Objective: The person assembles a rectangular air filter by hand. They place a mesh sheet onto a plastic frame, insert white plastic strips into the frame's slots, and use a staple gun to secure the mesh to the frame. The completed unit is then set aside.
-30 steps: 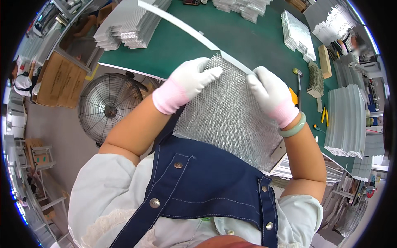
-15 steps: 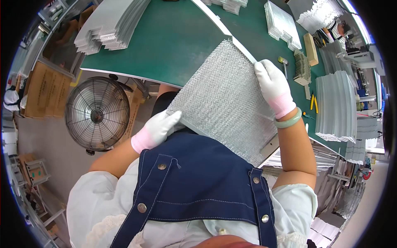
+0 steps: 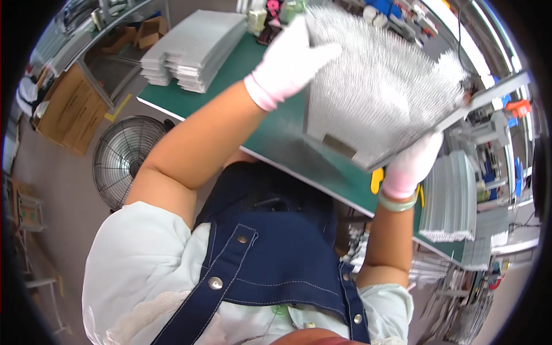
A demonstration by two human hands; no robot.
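framed silvery mesh panel (image 3: 382, 80) between white-gloved hands (image 3: 290, 60)

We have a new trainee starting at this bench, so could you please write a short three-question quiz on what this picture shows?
1. True or false: the metal mesh panel lies flat on the green table.
2. Which hand grips the panel's lower right edge? A: left hand B: right hand
3. What stands on the floor to the person's left, beside the table?

Key
1. False: both gloved hands hold it raised above the table.
2. B; the left hand holds the upper left edge.
3. A round floor fan with a wire guard.
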